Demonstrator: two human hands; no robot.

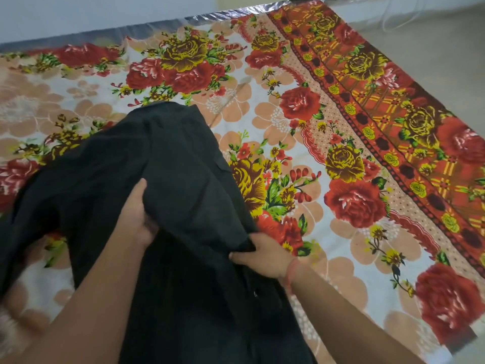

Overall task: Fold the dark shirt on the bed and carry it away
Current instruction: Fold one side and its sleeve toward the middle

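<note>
The dark shirt (pixel 168 174) lies spread and rumpled over the left and middle of the bed (pixel 288 82), reaching down to the bottom edge of the view. My left hand (pixel 139 219) grips a fold of the shirt near its middle, fingers partly tucked under the cloth. My right hand (pixel 265 254) pinches the shirt's right edge, thumb on top, with a red thread around the wrist. A loose part of the shirt trails off to the left.
A floral bedsheet in red, yellow and peach covers the bed, with an orange patterned border (pixel 393 106) along the right side. A shiny mattress edge (pixel 157 24) shows at the far side. Pale floor (pixel 433 19) lies beyond the upper right corner.
</note>
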